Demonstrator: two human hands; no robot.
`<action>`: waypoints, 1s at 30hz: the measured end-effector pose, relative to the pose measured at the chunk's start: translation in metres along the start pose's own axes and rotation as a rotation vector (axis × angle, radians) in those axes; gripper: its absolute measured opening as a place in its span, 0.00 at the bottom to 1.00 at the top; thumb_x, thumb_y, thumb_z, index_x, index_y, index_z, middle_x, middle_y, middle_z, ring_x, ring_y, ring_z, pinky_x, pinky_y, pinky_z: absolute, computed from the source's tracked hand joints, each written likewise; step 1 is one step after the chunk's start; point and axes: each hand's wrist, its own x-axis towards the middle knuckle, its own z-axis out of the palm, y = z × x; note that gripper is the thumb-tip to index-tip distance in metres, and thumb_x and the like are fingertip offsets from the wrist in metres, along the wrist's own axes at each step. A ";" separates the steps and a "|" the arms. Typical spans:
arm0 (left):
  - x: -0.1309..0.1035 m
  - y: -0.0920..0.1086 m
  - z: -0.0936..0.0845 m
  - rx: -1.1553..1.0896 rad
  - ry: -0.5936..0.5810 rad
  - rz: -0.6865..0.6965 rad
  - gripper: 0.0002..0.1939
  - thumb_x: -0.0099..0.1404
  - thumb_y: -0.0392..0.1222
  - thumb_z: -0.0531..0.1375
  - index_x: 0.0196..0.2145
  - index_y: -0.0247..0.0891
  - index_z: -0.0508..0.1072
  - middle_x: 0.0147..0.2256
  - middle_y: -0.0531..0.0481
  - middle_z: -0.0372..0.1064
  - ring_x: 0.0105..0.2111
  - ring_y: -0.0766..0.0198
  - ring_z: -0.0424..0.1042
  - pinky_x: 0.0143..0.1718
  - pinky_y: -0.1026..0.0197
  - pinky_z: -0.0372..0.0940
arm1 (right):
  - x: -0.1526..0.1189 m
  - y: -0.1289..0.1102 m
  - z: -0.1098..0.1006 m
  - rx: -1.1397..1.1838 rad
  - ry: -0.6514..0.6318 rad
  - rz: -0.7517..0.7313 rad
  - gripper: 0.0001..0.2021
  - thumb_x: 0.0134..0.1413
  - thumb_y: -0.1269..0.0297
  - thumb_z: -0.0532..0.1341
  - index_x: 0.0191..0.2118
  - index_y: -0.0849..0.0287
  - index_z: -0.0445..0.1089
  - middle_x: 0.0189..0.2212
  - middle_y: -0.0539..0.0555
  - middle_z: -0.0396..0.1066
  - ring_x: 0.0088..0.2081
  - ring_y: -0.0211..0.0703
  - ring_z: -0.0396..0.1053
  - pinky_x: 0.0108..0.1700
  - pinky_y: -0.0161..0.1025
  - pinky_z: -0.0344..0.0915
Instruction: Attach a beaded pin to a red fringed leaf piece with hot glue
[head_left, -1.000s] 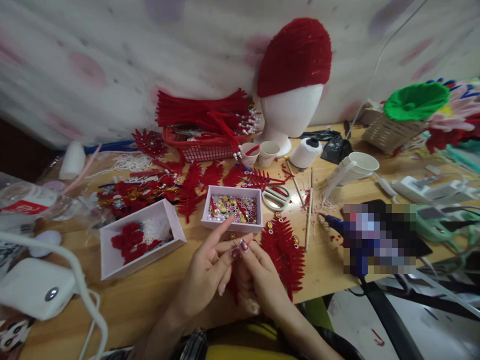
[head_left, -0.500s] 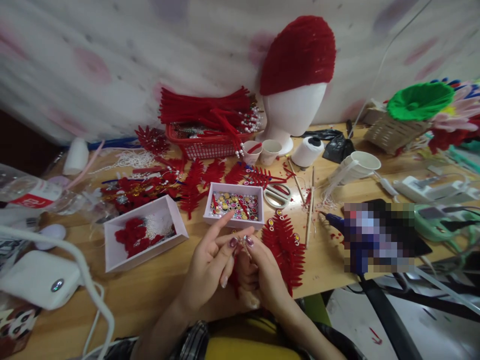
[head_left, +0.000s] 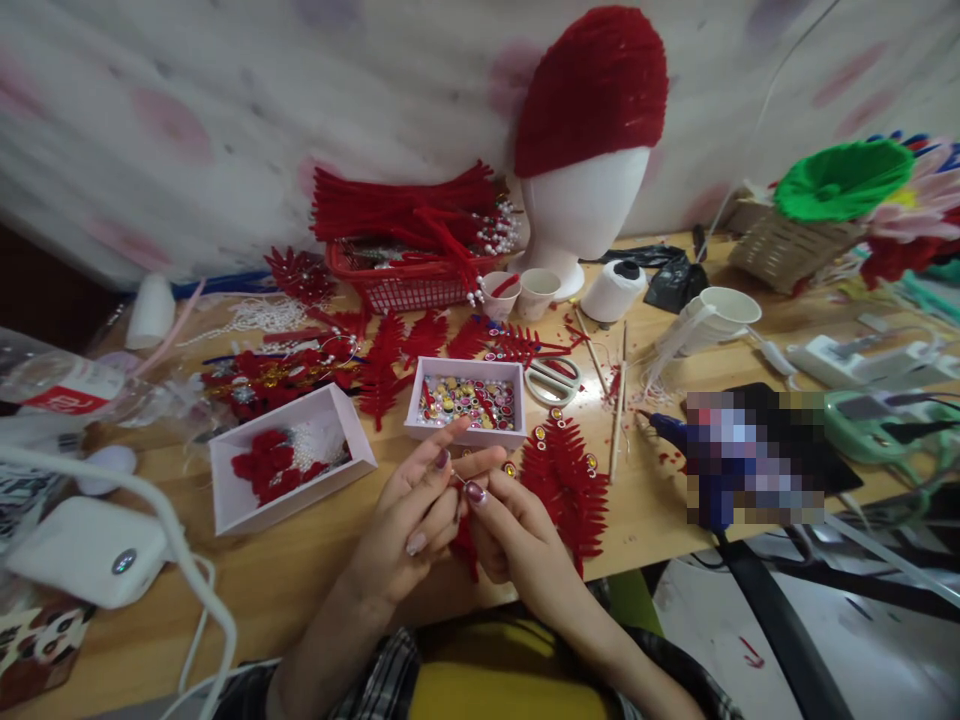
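My left hand and my right hand meet above the table's front edge, fingertips nearly touching. Thumb and finger of each are pinched, and a thin, pale, wire-like piece shows between them; its exact kind is too small to make out. Some of my left fingers stretch out past the pinch. Beside and partly under my right hand lies a red feathery leaf-shaped piece with yellow gems along it. Just beyond my fingers stands a small white box of coloured gems.
To the left is a white box with red fuzzy pieces and pearls. Scissors, paper cups and a thread spool stand behind. A red basket and a red-capped head form are at the back; a glue gun lies right.
My hands have shifted slightly left, and the right thumb has moved down and left along the thin piece. The left pinch has risen a little. The view has tilted slightly.
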 end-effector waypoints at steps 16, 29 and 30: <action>-0.005 -0.004 -0.001 0.054 -0.023 0.013 0.24 0.66 0.40 0.63 0.59 0.42 0.67 0.47 0.32 0.77 0.10 0.87 0.42 0.11 0.79 0.45 | -0.005 -0.001 -0.003 -0.088 -0.003 0.034 0.18 0.57 0.47 0.59 0.29 0.57 0.59 0.14 0.38 0.52 0.15 0.27 0.45 0.17 0.30 0.40; -0.008 0.000 -0.003 0.209 -0.126 0.034 0.28 0.67 0.45 0.62 0.64 0.47 0.63 0.47 0.31 0.77 0.10 0.86 0.45 0.12 0.76 0.45 | 0.000 0.014 -0.009 -0.123 0.020 0.007 0.24 0.53 0.35 0.58 0.31 0.55 0.65 0.16 0.43 0.55 0.19 0.34 0.50 0.20 0.33 0.48; -0.008 0.000 -0.003 0.215 -0.128 0.030 0.29 0.68 0.45 0.62 0.64 0.48 0.62 0.48 0.30 0.76 0.10 0.86 0.45 0.12 0.76 0.44 | 0.000 0.015 -0.010 -0.152 0.024 -0.013 0.24 0.54 0.35 0.57 0.32 0.55 0.66 0.16 0.44 0.56 0.20 0.35 0.52 0.21 0.33 0.51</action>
